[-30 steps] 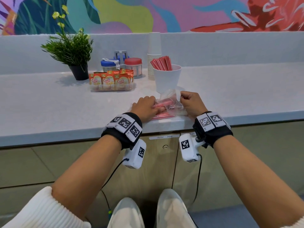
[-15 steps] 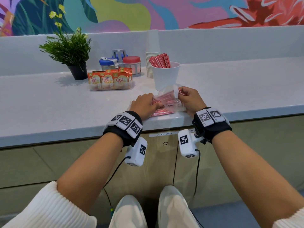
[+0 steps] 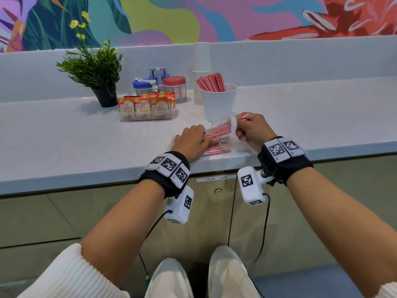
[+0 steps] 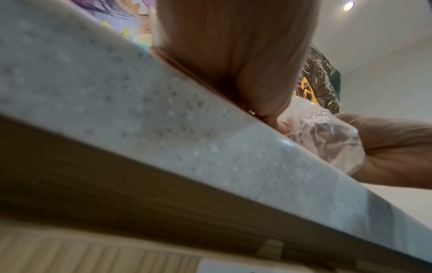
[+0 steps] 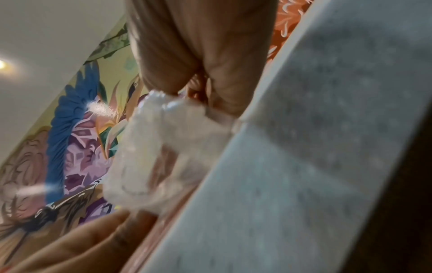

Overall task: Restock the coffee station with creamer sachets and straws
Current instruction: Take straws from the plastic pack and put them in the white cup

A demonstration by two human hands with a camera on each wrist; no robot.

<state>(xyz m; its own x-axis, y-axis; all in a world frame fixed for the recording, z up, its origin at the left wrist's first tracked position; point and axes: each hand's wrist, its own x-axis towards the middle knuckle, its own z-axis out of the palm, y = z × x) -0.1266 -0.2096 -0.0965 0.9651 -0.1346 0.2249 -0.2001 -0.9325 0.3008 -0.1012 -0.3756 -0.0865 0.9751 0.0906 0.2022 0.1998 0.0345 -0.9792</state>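
Note:
A clear plastic bag [image 3: 222,134] of red straws lies near the counter's front edge. My left hand [image 3: 191,139] lies on its left end, fingers curled over the plastic. My right hand [image 3: 250,127] grips a small bunch of red straws [image 3: 243,116] that sticks out of the bag's raised right end, just in front of the white straw cup [image 3: 218,104]. The cup holds several red straws. Creamer sachets [image 3: 148,107] stand in a clear tray further left. In the right wrist view the crumpled bag [image 5: 151,157] hangs below my right hand [image 5: 198,46].
Behind the straw cup stands a stack of paper cups [image 3: 200,69]. Two lidded jars [image 3: 175,86] sit in a rack behind the sachets, and a potted plant [image 3: 94,72] is at the far left. The grey counter [image 3: 322,117] lies bare to the right.
My right hand has lifted and drawn back to the right, pulling straws partly out of the bag and raising its open end. The left hand has stayed on the bag.

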